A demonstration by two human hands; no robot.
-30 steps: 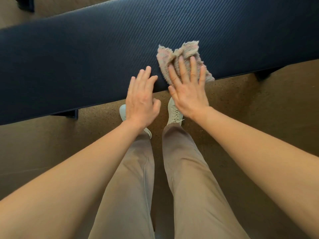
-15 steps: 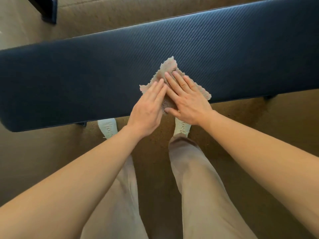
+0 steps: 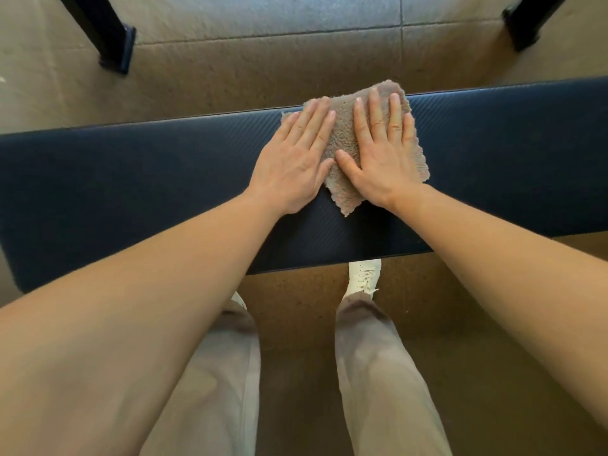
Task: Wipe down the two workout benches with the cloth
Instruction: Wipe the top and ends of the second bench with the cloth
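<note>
Left hand point(image 3: 292, 162): lay flat, fingers straight, on cloth point(image 3: 343, 139).
Right hand point(image 3: 383, 159): flat too, pressing it.
Bench point(image 3: 148, 179): underneath.

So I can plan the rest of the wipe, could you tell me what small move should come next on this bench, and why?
Probably draw the cloth back toward the near edge. The left hand and right hand press flat on it, and its far corner overhangs the far edge of the bench, so pushing farther wipes nothing, while bare padding lies nearer.

left hand point(image 3: 293, 161) flat, right hand point(image 3: 381, 156) flat, arms outstretched
</note>
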